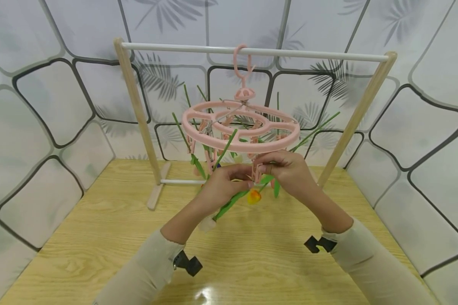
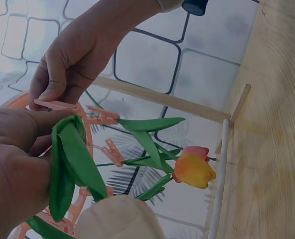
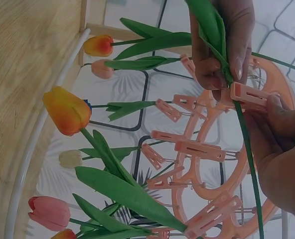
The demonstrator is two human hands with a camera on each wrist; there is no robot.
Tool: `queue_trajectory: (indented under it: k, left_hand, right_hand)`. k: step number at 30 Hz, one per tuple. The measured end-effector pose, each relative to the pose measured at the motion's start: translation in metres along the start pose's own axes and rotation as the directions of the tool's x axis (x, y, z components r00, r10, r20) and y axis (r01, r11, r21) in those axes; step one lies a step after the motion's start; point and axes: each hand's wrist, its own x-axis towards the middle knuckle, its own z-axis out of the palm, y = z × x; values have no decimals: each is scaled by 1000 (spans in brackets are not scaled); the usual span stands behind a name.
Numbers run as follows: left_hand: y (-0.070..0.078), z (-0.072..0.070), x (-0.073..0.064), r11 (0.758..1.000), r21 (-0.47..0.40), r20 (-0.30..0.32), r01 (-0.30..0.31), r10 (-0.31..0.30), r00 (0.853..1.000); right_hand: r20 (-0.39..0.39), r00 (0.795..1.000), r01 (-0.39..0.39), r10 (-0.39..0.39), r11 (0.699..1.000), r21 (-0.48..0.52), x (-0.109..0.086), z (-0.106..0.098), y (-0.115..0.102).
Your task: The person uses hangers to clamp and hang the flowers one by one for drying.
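Observation:
My left hand (image 1: 224, 185) pinches the green stem (image 3: 248, 159) of a white artificial tulip (image 2: 118, 219), whose bloom hangs low below the hand. With thumb and fingers, my right hand (image 1: 288, 171) squeezes the handle end of a pink clothespin (image 3: 252, 97). The stem crosses right at the clothespin's tip. That clothespin hangs from the near rim of a round pink hanger (image 1: 248, 146). Close behind the hands, an orange-yellow tulip (image 1: 254, 197) hangs head down from another clip.
The hanger's hook (image 1: 241, 63) sits over a white rod (image 1: 313, 54) between wooden posts (image 1: 139, 106). Several other tulips, including a pink one (image 3: 49, 213), hang from clips around the ring. Below lies a wood-grain table (image 1: 99, 241), with patterned panels (image 1: 42, 106) around it.

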Motion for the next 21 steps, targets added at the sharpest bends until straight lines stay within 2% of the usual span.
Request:
queue_trajectory:
  k: [6,14,17,21]
  left_hand:
    - [-1,0,0,1000,-12,0,-2,2,1000]
    - [-3,1,3,999,7,4,-33,32,999]
    - [-3,2,3,1000,2,1,-27,27,1000]
    - [-2,1,2,1000,4,-2,-12,12,1000]
  right_hand:
    - [9,1000,-29,29,997,74,0,1,0]
    - [36,995,-97,93,988,120,0,2,2]
    - [55,993,-115,108,983,143,-1,2,2]
    - [66,990,-126,121,989,79,-1,1,3]
